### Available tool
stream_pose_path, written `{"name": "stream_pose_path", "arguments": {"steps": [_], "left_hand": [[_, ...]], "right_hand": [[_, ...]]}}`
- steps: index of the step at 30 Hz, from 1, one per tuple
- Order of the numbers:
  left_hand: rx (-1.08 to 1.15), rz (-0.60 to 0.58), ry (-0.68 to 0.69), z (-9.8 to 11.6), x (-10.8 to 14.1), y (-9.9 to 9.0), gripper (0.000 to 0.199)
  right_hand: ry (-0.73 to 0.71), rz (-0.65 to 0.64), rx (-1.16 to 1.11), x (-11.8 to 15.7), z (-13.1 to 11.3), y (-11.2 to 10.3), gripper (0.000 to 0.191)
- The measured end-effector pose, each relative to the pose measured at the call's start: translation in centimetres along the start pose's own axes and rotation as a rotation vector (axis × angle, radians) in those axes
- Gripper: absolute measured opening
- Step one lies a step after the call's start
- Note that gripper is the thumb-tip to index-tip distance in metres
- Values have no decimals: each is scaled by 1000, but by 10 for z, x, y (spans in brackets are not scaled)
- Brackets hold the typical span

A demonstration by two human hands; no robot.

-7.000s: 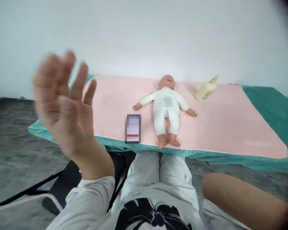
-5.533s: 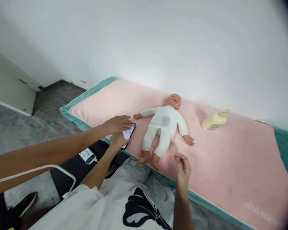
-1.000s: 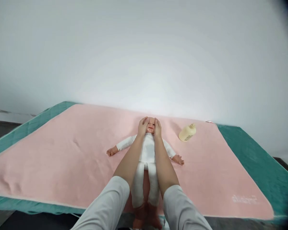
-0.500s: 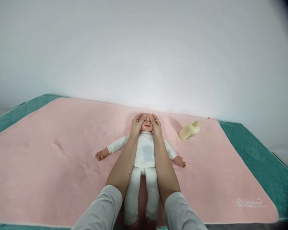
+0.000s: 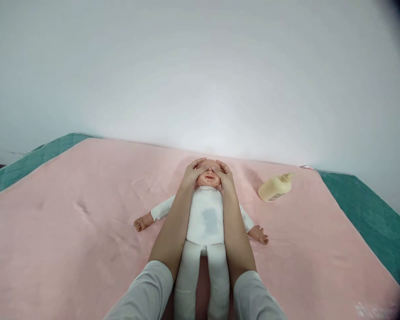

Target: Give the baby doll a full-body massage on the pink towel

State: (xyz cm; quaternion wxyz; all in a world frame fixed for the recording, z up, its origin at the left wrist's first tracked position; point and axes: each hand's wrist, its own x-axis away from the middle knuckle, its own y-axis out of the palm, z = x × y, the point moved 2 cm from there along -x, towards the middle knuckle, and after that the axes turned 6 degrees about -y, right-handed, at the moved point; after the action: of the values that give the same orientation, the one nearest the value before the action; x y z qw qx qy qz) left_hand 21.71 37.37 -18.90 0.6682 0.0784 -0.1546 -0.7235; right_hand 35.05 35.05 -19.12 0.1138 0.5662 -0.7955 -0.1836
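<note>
A baby doll (image 5: pixel 206 218) with a white cloth body lies on its back, arms spread out to both sides. My left hand (image 5: pixel 192 174) cups one side of the doll's head, fingers curved round it. On the opposite side, my right hand (image 5: pixel 225 175) holds the head in the same way. Both thumbs rest over the doll's eye area, so the eyes are covered, while its nose, mouth and forehead show. My forearms run along either side of the torso, which has a grey-blue patch on its front.
A pale yellow pump bottle (image 5: pixel 275 188) lies tipped over to the right of the doll's head. Beneath everything is a pink mat (image 5: pixel 96 191) over a green quilted cover (image 5: pixel 360 204). A white wall (image 5: pixel 200 80) stands right behind the far edge.
The view has shifted slightly, so doll and bottle appear a little larger and further right. My thumbs have turned inward across the doll's eyes. Both hands stay on its head.
</note>
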Motion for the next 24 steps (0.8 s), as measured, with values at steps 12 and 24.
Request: {"name": "stream_pose_path", "arguments": {"steps": [12,24], "left_hand": [[118,2,-53,-2,4,2,58],[189,10,-25,-3,7,7,53]], "right_hand": [[33,5,-74,1,1,0,56],[31,-5,-88,1,2,0,49]]}}
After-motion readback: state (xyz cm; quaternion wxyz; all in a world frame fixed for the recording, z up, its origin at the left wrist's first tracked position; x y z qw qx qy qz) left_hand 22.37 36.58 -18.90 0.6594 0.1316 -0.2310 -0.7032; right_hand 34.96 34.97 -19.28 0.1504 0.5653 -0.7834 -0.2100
